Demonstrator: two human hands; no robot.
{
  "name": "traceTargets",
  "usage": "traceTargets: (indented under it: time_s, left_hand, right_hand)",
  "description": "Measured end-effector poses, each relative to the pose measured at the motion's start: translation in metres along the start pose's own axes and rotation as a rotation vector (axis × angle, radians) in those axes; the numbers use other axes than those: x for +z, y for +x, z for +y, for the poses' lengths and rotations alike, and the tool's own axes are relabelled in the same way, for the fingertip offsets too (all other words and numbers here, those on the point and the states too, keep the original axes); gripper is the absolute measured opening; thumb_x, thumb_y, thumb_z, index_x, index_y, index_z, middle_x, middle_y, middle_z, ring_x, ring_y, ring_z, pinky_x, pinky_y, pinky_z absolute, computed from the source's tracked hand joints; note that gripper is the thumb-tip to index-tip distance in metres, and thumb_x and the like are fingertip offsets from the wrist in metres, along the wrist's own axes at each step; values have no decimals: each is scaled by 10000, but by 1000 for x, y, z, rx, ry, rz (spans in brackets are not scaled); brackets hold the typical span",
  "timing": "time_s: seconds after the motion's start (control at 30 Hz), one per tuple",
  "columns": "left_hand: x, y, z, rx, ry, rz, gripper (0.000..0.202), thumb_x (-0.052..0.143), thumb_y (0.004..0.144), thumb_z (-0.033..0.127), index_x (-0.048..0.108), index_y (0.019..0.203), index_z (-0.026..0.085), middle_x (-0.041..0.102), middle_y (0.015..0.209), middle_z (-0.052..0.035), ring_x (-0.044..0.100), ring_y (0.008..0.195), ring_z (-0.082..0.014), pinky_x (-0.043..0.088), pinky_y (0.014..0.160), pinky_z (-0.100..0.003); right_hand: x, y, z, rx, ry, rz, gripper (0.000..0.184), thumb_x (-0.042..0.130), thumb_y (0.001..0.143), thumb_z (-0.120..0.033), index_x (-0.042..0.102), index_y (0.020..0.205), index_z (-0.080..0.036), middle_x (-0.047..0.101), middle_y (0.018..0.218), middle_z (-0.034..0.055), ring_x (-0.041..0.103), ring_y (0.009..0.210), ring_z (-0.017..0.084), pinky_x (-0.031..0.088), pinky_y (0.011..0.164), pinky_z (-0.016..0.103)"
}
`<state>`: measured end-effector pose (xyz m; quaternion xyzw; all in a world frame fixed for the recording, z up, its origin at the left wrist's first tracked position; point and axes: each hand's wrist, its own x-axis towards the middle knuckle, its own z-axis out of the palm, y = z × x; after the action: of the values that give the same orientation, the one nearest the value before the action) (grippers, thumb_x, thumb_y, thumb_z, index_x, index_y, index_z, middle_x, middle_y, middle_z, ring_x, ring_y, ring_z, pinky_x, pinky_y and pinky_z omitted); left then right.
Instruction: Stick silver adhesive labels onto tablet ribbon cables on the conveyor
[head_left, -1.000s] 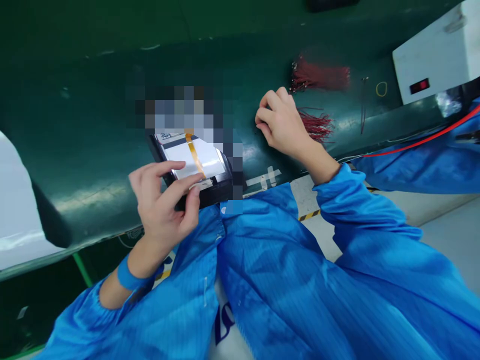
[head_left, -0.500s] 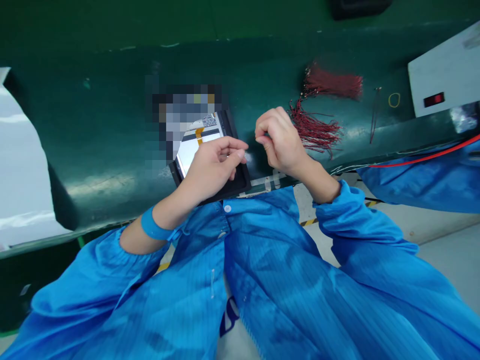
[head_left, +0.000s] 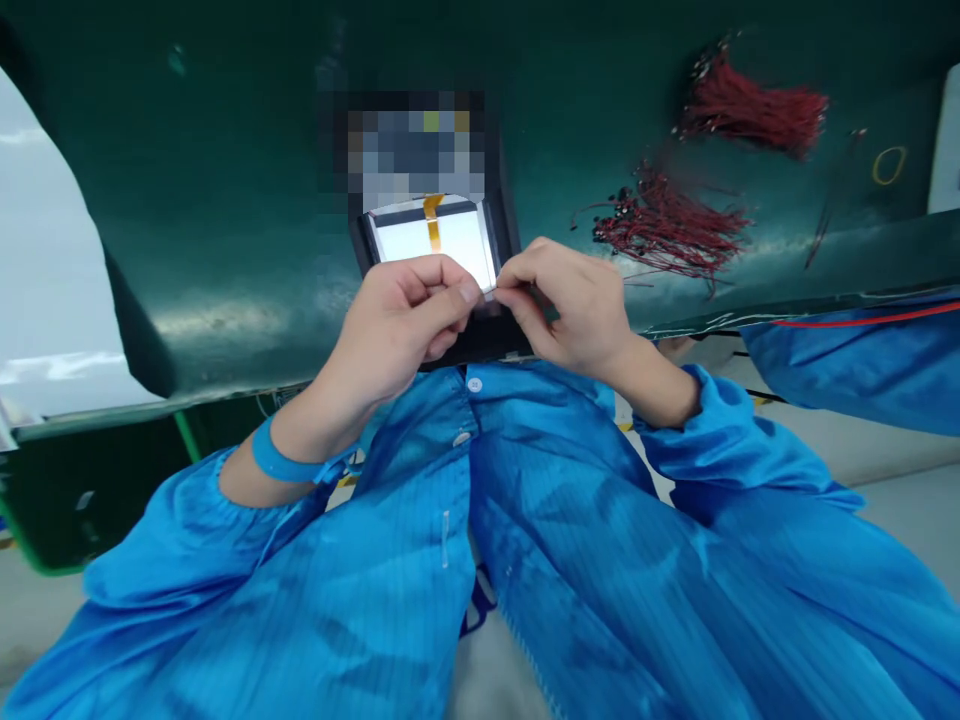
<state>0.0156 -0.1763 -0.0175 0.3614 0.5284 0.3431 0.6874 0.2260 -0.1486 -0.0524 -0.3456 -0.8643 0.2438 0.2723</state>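
My left hand [head_left: 416,310] and my right hand [head_left: 566,305] come together over the near end of a black-framed electronic device [head_left: 508,225]. Both are closed in a pinch, with their fingertips almost touching. Whatever lies between the fingertips is too small to name. Beneath them the device shows a white panel [head_left: 457,240] with an orange ribbon cable [head_left: 433,222] across it. Its far part is hidden by pixelation, and my hands cover part of the near end.
Two bunches of thin red wires, a nearer bunch [head_left: 682,225] and a farther bunch [head_left: 757,105], lie right of the device. Beyond them are a single wire [head_left: 832,200] and a yellow rubber band [head_left: 889,165]. A white sheet [head_left: 52,270] covers the table's left side.
My right hand has moved left to meet my left hand, whose fingers have curled into a pinch. The camera view has shifted, so the wire bunches appear farther right and higher.
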Motion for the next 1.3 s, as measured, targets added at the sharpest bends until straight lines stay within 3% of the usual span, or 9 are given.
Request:
traceTargets:
  time_s: [0.13,0.27,0.4,0.5,0.67,0.77,0.93,1.13,1.3]
  left_hand:
    - [-14,-15,-16,98,136,27,173,749,918,336,718,901,167,607,698,-15,436,521,-85,311,470,-231]
    - [-28,-32,-34,267,358,212,147,719,969,328,764,1032,203,712,862,-34,608,701,-128,450,616,-255]
    - [-37,-43,-46,348,557,319,148,690,1002,336,757,1083,232,724,924,-30,621,736,-148,474,661,-294]
    - [-39,-43,-51,433,695,343,135,648,1013,331,743,1060,247,703,930,-41,612,793,-186,522,748,-352]
    - [-39,-40,-58,629,909,391,143,609,1026,320,720,1103,275,666,1200,-106,581,1190,-309,516,1040,-542]
    - [-38,-37,-66,698,995,371,172,617,1006,303,737,1128,284,602,1360,-121,502,1313,-359,503,1048,-587]
    - [-34,-29,-81,871,1085,280,279,601,959,183,791,1141,277,569,1454,-116,467,1330,-373,459,1075,-622]
    - [-27,-17,-90,743,1139,256,322,575,997,224,792,1226,287,594,1481,-108,494,1371,-378,405,1135,-628]
    - [-22,-13,-98,805,1107,212,276,563,1041,204,753,1215,303,648,1446,-76,522,1409,-339,396,1138,-575]
  right_hand:
    - [0,3,-13,122,45,-111,184,461,1087,-287,613,1022,-206,647,861,22,594,791,167,438,750,307]
    - [-6,10,-19,296,125,-361,78,572,976,-202,621,915,-200,589,689,-22,507,654,143,337,686,294]
    - [-8,21,-22,421,166,-511,117,575,952,-182,632,850,-195,617,683,-11,504,667,149,334,716,300]
    - [-5,28,-22,449,152,-544,130,582,929,-165,645,819,-192,630,690,-3,511,680,155,342,724,303]
    - [-1,31,-21,457,89,-561,145,594,906,-135,667,789,-182,644,696,12,510,673,154,342,710,303]
    - [0,31,-22,458,51,-558,143,594,899,-122,684,800,-173,663,713,21,514,660,150,341,708,304]
    - [1,31,-24,445,10,-573,159,581,892,-102,705,815,-166,684,725,32,525,666,157,328,716,311]
    - [2,32,-25,445,-35,-577,174,568,871,-77,707,823,-169,682,718,28,541,667,170,328,735,318]
    - [1,28,-28,423,-74,-562,139,568,908,-120,695,913,-176,711,780,40,577,688,188,332,717,316]
